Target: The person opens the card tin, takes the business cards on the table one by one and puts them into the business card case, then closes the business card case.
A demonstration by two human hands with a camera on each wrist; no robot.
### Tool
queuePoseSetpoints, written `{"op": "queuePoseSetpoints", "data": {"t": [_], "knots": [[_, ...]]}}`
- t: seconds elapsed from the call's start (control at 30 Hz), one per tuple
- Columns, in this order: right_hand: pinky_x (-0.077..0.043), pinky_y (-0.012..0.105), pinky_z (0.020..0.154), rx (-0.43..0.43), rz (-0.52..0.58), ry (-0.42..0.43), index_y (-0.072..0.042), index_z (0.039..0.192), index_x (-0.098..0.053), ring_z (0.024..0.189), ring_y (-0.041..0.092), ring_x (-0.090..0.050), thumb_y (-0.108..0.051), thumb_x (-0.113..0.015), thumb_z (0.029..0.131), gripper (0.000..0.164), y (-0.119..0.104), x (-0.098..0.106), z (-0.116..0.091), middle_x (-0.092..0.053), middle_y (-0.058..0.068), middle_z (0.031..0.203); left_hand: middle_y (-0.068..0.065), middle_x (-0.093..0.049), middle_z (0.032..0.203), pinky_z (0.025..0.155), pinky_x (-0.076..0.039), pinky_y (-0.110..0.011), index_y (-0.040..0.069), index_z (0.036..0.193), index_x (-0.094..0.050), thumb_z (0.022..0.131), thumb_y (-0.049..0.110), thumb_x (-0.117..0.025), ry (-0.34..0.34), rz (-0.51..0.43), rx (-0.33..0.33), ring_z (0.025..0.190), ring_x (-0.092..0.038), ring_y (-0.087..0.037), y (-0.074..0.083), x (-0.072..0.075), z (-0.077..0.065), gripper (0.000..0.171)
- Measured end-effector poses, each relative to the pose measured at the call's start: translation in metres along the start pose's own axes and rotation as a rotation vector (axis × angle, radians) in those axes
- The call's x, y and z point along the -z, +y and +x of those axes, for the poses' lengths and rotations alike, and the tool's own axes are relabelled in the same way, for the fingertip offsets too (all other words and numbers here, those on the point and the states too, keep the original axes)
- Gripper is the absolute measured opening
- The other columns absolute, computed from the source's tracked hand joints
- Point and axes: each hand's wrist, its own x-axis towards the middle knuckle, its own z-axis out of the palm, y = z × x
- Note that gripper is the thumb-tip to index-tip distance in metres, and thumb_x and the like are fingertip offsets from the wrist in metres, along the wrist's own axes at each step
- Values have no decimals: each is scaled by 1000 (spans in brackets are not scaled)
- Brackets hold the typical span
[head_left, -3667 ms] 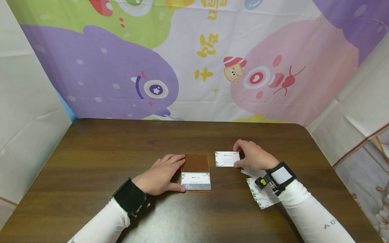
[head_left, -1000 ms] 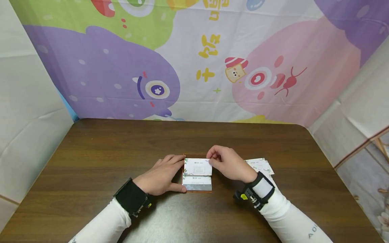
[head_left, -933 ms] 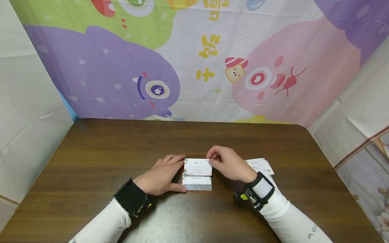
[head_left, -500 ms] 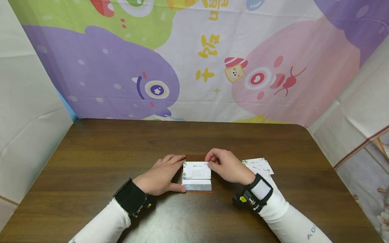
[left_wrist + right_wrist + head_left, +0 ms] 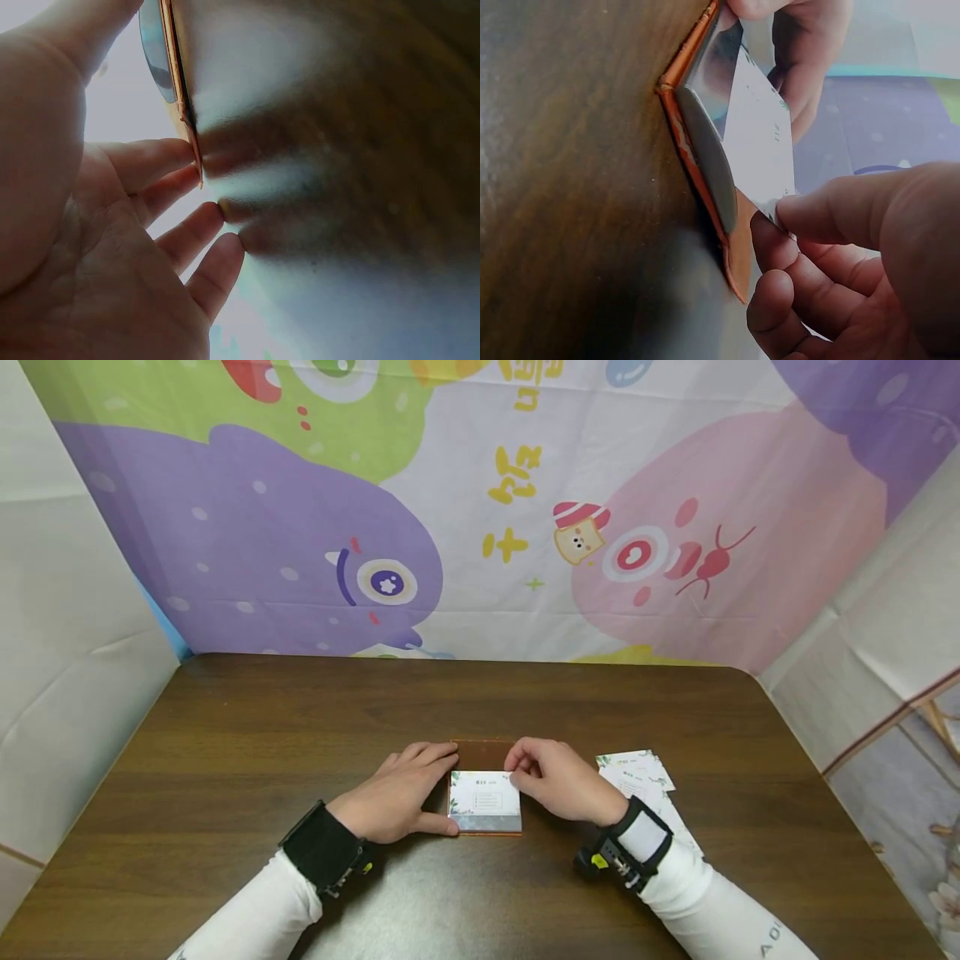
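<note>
At the left there is one left hand with its fingers spread wide; the fingers and the thumb touch the left edge of the holder, and they do not close around anything. Next to it, near the middle of the brown wooden worktop, lies one card holder. It stands opened flat, brown inside, with a thin orange-brown edge, and across its near part goes one shiny grey plate, which reflects like a mirror. Above this plate is one white card, having green leaves in its corners and small dark printing; its near edge meets the plate, but how deep it sits I cannot tell. To the right, the right hand pinches this card at its far right corner, with thumb and finger narrow upon it. Further right, partly under the right forearm, are several loose cards, white with similar leaves. They overlap, so I can count at least two, not the exact number.
</note>
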Motion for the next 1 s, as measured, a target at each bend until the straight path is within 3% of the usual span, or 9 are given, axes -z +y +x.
{"op": "queuePoseSetpoints", "data": {"t": [1.0], "knots": [[-47, 28, 65, 30, -27, -47, -16, 98, -65, 71, 9, -54, -17, -62, 95, 4, -3, -6, -6, -59, -6, 79, -10, -31, 159, 107, -32, -51, 2, 153, -39, 85, 62, -67, -11, -3, 6, 143, -27, -30, 1, 3, -1, 95]]}}
